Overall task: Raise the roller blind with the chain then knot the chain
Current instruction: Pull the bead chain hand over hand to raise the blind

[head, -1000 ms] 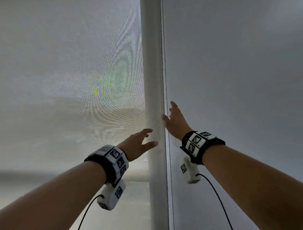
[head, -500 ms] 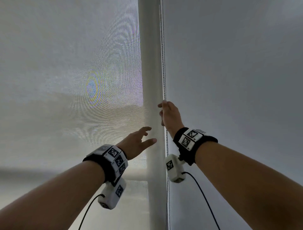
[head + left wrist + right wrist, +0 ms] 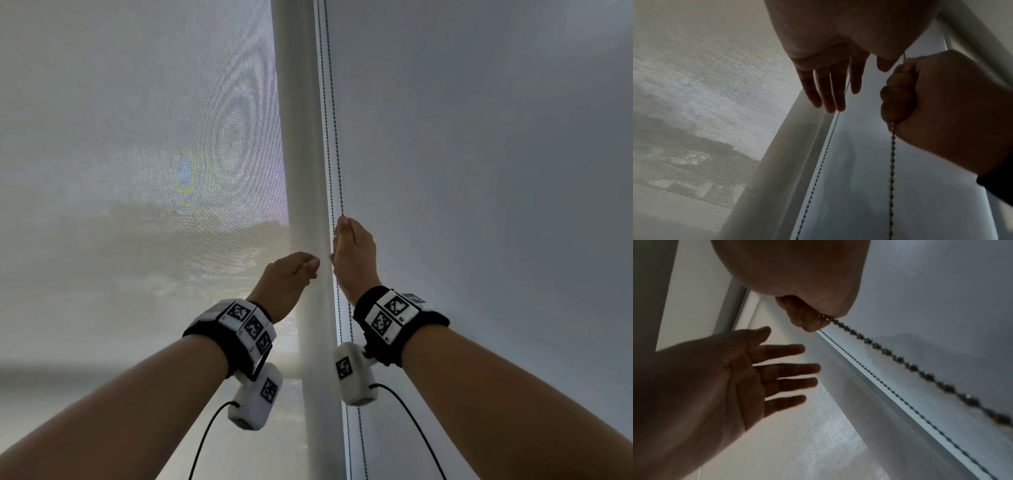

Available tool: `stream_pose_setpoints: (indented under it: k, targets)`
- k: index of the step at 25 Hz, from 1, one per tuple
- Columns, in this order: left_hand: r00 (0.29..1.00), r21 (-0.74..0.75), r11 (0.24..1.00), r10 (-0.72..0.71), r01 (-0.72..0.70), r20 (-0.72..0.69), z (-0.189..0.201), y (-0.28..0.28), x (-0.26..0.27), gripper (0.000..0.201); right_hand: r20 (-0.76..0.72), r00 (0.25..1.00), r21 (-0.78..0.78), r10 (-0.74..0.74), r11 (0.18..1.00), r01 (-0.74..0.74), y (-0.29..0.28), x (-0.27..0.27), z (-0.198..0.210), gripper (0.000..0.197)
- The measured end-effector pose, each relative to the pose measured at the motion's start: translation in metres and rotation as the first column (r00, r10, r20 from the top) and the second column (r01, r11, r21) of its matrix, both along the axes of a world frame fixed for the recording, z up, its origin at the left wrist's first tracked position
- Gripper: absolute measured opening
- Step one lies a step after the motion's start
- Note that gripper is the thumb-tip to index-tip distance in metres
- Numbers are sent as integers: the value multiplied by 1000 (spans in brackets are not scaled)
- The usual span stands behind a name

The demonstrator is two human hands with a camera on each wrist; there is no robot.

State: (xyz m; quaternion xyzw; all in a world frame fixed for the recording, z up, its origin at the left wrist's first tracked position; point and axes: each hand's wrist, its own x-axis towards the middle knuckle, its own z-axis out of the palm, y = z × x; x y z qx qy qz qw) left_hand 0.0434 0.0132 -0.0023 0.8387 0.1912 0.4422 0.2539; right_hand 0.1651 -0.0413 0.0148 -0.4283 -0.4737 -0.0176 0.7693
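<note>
Now fisted around the near strand of the chain (image 3: 337, 164), right hand (image 3: 352, 255), beside the white frame post (image 3: 301, 171). Left hand (image 3: 286, 279) spread, holding nothing, left of that chain. Roller blind (image 3: 137, 171) down, left of the post.

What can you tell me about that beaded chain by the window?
The chain is a thin string of small dark, metal-looking beads. It hangs as two near-parallel strands beside the white window post, along the edge of the grey blind. The right hand grips one strand in a fist; the left hand, fingers open, holds neither. No knot shows.
</note>
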Motion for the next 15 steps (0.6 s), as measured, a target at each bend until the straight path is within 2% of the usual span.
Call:
stream_pose_setpoints:
  k: [5,10,13,15]
  targets:
    - [996,5,999,-49,49,68,15,-26,12,33,-12,1000,-35,8,999,-8,-16,6,-31,36]
    - [976,-138,972,-168,188,140,16,-60,31,37,-35,999,-69,32,997,-35,-39,5,-68,41]
    - [943,-237,923,-253,302,217,14,-79,44,40,-67,997,-105,46,993,-53,-51,1,-96,38]
    - [904,-316,863,-302,394,302,14,-91,52,40,-97,995,-137,35,989,-49,-63,-3,-119,38]
